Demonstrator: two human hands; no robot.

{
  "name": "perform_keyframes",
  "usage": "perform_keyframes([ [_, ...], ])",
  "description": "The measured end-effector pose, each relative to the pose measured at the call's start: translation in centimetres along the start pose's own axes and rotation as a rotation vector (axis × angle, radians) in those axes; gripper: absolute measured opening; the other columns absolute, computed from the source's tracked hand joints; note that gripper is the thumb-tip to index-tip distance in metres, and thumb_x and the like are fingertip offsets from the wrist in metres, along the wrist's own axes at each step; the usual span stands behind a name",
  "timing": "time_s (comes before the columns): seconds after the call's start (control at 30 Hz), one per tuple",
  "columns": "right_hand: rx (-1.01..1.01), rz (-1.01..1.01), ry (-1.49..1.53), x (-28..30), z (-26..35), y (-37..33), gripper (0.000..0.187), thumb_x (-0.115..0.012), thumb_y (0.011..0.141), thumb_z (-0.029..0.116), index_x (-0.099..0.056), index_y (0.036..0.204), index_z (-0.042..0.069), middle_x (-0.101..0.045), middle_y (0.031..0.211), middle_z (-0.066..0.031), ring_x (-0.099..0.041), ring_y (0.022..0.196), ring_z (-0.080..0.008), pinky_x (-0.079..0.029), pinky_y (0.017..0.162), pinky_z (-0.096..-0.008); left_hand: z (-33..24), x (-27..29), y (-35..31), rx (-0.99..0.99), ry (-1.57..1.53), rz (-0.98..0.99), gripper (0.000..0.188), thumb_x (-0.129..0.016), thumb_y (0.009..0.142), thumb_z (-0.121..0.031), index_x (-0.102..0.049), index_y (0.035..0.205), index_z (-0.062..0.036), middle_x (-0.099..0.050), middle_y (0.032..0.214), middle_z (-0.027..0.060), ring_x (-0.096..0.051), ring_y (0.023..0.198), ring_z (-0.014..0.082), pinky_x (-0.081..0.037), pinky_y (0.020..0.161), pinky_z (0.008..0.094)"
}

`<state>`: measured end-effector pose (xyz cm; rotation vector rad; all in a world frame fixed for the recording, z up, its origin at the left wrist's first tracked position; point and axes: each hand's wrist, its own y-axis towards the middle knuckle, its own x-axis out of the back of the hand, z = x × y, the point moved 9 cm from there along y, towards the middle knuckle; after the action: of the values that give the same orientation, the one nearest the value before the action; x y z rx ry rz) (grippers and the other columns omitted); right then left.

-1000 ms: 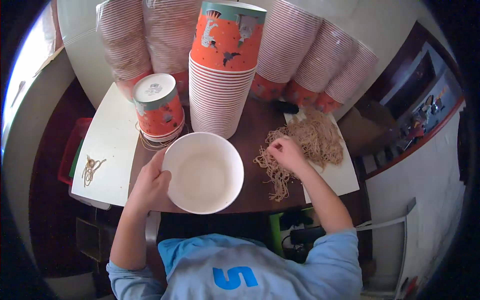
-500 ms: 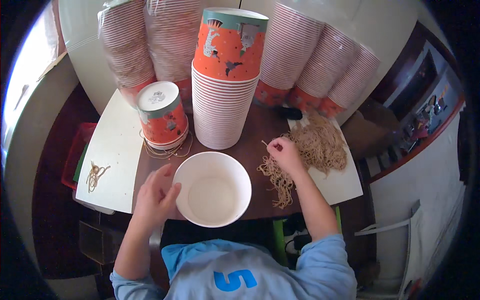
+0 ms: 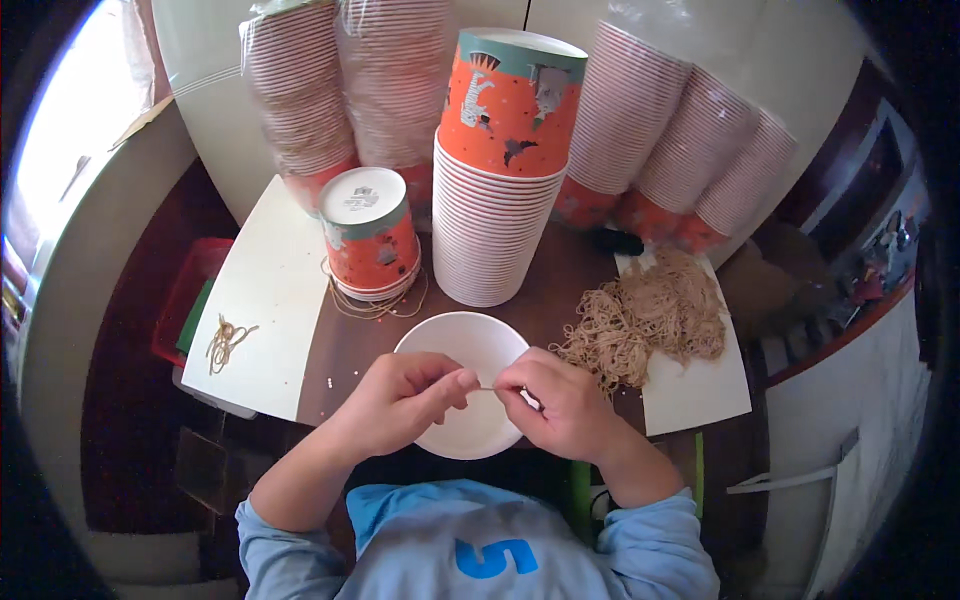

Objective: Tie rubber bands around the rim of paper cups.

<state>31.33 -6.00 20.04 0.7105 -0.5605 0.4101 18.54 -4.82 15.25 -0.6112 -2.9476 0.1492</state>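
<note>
Above an open white paper tub (image 3: 462, 328), my left hand (image 3: 405, 402) and my right hand (image 3: 565, 408) almost meet. A short stretch of thin tan cord (image 3: 487, 388) spans the gap between them, pinched at each side by thumb and fingers. The tub stands mouth up at the table's near edge, and my hands hide part of its rim and inside. Right of it lies a loose heap of tan cords (image 3: 610, 335), with a denser tangled pile (image 3: 682, 305) behind.
A tall stack of nested orange paper tubs (image 3: 490, 240) rises behind the open one. To its left, an upside-down orange tub (image 3: 368, 245) has cord loops (image 3: 375, 303) around its base. A small cord bundle (image 3: 230, 343) lies far left. Plastic-wrapped stacks (image 3: 625, 110) line the back.
My right hand has come left from the cord heap with a cord, and my left hand has moved right to meet it over the tub. The whole view has shifted slightly.
</note>
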Motion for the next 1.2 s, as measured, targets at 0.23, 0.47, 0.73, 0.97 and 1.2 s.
perform_keyframes([
  [0.23, 0.062, -0.05, -0.094, -0.6, 1.1, -0.5, 0.015, -0.066, 0.077, 0.003, -0.059, 0.09, 0.005, -0.054, 0.074, -0.0103, -0.059, 0.065, -0.0281, -0.049, 0.058, -0.037, 1.5, -1.0, -0.6, 0.058, -0.009, 0.099, 0.029, -0.053, 0.095, -0.024, -0.066, 0.093, 0.0016, -0.061, 0.073, 0.0011, -0.054, 0.064, 0.0058, -0.046, 0.057, 0.0212],
  [0.47, 0.193, -0.114, -0.26, -0.7, 2.5, -1.7, 0.021, -0.07, 0.072, 0.006, -0.061, 0.09, 0.006, -0.054, 0.072, -0.0058, -0.057, 0.061, -0.0232, -0.047, 0.055, -0.0341, 2.5, -1.5, -1.5, 0.105, -0.166, 0.098, 0.028, -0.051, 0.097, -0.021, -0.065, 0.095, 0.0029, -0.062, 0.076, 0.0028, -0.055, 0.066, 0.0064, -0.048, 0.059, 0.0217],
  [0.73, 0.281, -0.121, -0.317, -1.0, 4.2, -3.2, 0.022, -0.071, 0.071, 0.007, -0.061, 0.09, 0.006, -0.053, 0.07, -0.004, -0.055, 0.059, -0.0208, -0.045, 0.053, -0.0326, 1.9, -2.5, -3.4, 0.028, -0.155, 0.12, 0.013, -0.058, 0.091, -0.01, -0.065, 0.094, 0.0009, -0.063, 0.077, 0.0036, -0.058, 0.068, 0.0074, -0.047, 0.06, 0.0222],
  [0.97, 0.229, 0.017, -0.135, -0.9, 4.6, -3.9, 0.022, -0.073, 0.069, 0.006, -0.062, 0.088, 0.004, -0.057, 0.072, -0.0055, -0.058, 0.061, -0.0212, -0.047, 0.052, -0.0321, -2.6, -3.6, -6.6, -0.634, 0.467, -0.073, 0.01, -0.067, 0.078, -0.003, -0.065, 0.088, -0.0022, -0.063, 0.08, 0.0064, -0.062, 0.069, 0.0176, -0.05, 0.058, 0.0288],
  [1.2, 0.007, 0.085, 0.101, -0.6, 2.0, -4.0, 0.016, -0.071, 0.071, 0.003, -0.063, 0.085, 0.004, -0.058, 0.071, -0.0074, -0.059, 0.059, -0.0223, -0.048, 0.051, -0.032, -4.9, -6.2, -8.8, -1.201, 0.99, -0.18, 0.02, -0.069, 0.065, -0.006, -0.065, 0.084, -0.0008, -0.059, 0.084, 0.008, -0.056, 0.068, 0.0149, -0.044, 0.055, 0.0255],
])
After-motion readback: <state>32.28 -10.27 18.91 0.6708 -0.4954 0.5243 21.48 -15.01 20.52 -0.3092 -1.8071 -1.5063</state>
